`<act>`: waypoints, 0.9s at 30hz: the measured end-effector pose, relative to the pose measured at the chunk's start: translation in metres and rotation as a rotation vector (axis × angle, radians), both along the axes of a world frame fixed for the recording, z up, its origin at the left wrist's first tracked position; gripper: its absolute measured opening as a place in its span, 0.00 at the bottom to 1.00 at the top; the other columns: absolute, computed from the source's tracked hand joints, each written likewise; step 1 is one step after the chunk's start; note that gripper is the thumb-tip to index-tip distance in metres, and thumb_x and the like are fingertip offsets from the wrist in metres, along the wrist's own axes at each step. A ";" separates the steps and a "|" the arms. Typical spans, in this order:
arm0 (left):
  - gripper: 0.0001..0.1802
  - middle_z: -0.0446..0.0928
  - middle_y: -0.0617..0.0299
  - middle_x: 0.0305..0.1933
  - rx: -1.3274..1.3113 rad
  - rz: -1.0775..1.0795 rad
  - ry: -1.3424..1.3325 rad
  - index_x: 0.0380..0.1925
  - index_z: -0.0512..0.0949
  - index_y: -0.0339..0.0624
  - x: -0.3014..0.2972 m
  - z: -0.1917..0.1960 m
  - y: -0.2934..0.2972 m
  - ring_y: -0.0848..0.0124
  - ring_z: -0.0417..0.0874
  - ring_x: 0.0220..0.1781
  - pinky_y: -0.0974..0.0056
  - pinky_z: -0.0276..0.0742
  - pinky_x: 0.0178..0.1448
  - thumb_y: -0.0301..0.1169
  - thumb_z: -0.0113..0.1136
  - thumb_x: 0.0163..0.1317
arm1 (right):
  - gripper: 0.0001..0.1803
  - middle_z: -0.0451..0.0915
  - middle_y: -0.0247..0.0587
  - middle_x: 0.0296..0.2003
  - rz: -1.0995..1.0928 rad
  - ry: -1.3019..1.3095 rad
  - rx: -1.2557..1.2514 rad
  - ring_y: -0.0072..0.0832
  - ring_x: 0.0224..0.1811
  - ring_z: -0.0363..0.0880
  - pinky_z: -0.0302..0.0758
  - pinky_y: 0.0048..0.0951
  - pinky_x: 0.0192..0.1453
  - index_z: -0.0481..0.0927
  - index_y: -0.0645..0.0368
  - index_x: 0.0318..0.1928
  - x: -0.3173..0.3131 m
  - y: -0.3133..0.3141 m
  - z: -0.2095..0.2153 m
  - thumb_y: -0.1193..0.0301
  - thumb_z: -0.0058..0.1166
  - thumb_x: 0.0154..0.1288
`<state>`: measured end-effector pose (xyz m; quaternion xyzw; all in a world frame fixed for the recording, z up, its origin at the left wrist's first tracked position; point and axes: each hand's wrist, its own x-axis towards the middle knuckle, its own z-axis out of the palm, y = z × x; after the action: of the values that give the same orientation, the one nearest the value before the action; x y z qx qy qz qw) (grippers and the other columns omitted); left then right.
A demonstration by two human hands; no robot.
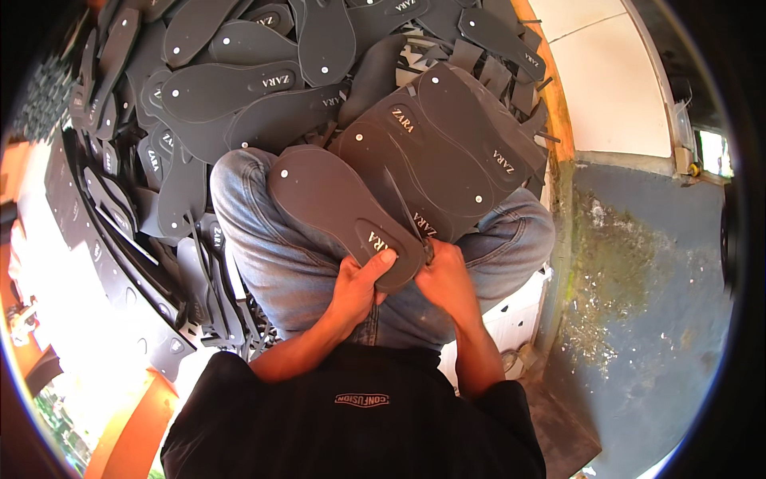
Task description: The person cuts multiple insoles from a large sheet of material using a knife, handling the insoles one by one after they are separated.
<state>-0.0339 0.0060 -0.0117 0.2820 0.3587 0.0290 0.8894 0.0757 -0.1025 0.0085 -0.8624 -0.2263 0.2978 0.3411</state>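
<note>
My left hand (363, 279) grips the heel end of a dark grey sandal sole (323, 191), thumb on its top face over the pale lettering. The sole slants up and to the left above my lap, with a small white dot near its toe. My right hand (447, 275) is closed at the sole's right edge, around something small and dark that I cannot make out. A thin dark strip (405, 199) runs from the sole's side down to those fingers. Just beyond lies a dark sheet (455, 160) with several sole outlines in it, resting across my lap.
Many loose dark soles (227, 88) are heaped ahead and to the left. Dark offcuts (523, 88) lie beyond the sheet. Long sheets (112, 263) lean at the left. A grey floor (638, 319) with a mossy stain spreads at right, beside pale tiles (610, 80).
</note>
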 end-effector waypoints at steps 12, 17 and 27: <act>0.27 0.80 0.59 0.31 1.037 -0.124 0.074 0.43 0.77 0.33 0.080 0.078 0.241 0.72 0.78 0.26 0.70 0.76 0.32 0.49 0.60 0.59 | 0.16 0.72 0.51 0.15 -0.281 -0.054 0.018 0.43 0.17 0.70 0.66 0.41 0.27 0.73 0.68 0.23 0.003 -0.022 -0.021 0.67 0.56 0.60; 0.21 0.78 0.57 0.41 0.682 0.479 -0.191 0.45 0.75 0.37 0.110 0.065 0.274 0.70 0.79 0.42 0.64 0.75 0.49 0.43 0.57 0.62 | 0.17 0.70 0.48 0.13 -0.299 -0.127 0.070 0.39 0.15 0.67 0.65 0.40 0.25 0.71 0.68 0.22 0.006 -0.019 -0.019 0.67 0.57 0.60; 0.16 0.72 0.61 0.43 -0.265 0.052 0.272 0.41 0.72 0.43 0.034 -0.047 -0.022 0.67 0.74 0.48 0.62 0.71 0.55 0.36 0.63 0.57 | 0.17 0.69 0.29 0.14 -0.638 0.053 0.224 0.15 0.16 0.64 0.60 0.23 0.21 0.72 0.61 0.23 0.019 -0.044 -0.013 0.64 0.57 0.64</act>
<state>0.0003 -0.0162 -0.0583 0.1545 0.4834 -0.0340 0.8610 0.0942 -0.1463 -0.0045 -0.8389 0.0327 0.1716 0.5155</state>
